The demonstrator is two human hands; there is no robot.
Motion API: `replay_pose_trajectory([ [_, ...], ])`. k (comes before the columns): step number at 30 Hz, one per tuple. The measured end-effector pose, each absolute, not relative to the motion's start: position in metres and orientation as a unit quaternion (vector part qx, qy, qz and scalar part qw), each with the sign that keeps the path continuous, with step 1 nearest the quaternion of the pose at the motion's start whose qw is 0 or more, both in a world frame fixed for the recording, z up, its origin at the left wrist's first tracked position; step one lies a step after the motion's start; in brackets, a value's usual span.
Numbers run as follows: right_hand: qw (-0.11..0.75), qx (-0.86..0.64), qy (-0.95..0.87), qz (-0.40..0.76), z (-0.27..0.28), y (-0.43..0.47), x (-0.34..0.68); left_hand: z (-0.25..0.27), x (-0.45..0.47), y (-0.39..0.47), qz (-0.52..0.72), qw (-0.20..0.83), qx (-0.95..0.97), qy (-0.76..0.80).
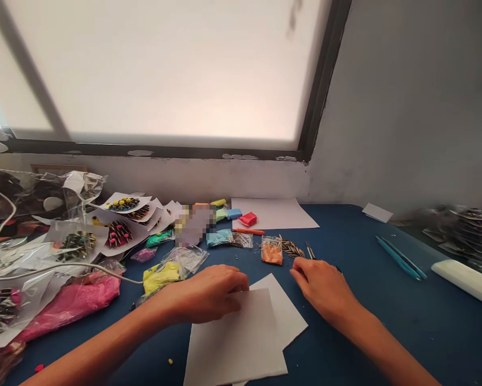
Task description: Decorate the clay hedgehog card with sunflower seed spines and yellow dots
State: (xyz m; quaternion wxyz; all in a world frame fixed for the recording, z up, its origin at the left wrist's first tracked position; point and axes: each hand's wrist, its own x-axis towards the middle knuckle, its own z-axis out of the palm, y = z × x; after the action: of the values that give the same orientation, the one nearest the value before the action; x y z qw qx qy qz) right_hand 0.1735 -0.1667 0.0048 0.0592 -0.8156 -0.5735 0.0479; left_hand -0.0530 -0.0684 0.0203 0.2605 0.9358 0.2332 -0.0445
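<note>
My left hand [214, 292] is over two overlapping folded white paper pieces, with its thumb and curled fingers closed at the far edge of the top white paper [241, 343]. Under it, the second white paper [287, 319] sticks out to the right. My right hand [323, 284] is low over the blue table, thumb and forefinger slightly apart and nothing seen between them. Just beyond its fingers are a slim metal-tipped tool [310, 250], partly hidden by the hand, and a small pile of brownish-gold pointed pieces [291, 248].
An orange packet [272, 252], an orange stick [247, 231] and a red block [247, 219] are farther back. Bags and cards of pointed pieces [118, 233] crowd the left, crossed by a white cable [83, 265]. Teal tweezers [401, 258] and a white bar [464, 281] are rightward.
</note>
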Motion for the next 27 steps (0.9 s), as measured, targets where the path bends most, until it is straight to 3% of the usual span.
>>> replay_pose_trajectory([
  [4,0.084,-0.812,-0.577,-0.018,-0.003,-0.157,0.189,0.007,-0.045,-0.081,0.036,0.214,0.951,0.220],
  [16,0.085,-0.785,-0.607,-0.083,-0.029,-0.125,0.193,-0.031,-0.036,-0.098,0.054,0.202,0.961,0.180],
  [27,0.167,-0.799,-0.577,0.018,-0.021,-0.116,0.178,-0.037,-0.037,-0.094,0.098,0.173,0.976,0.089],
])
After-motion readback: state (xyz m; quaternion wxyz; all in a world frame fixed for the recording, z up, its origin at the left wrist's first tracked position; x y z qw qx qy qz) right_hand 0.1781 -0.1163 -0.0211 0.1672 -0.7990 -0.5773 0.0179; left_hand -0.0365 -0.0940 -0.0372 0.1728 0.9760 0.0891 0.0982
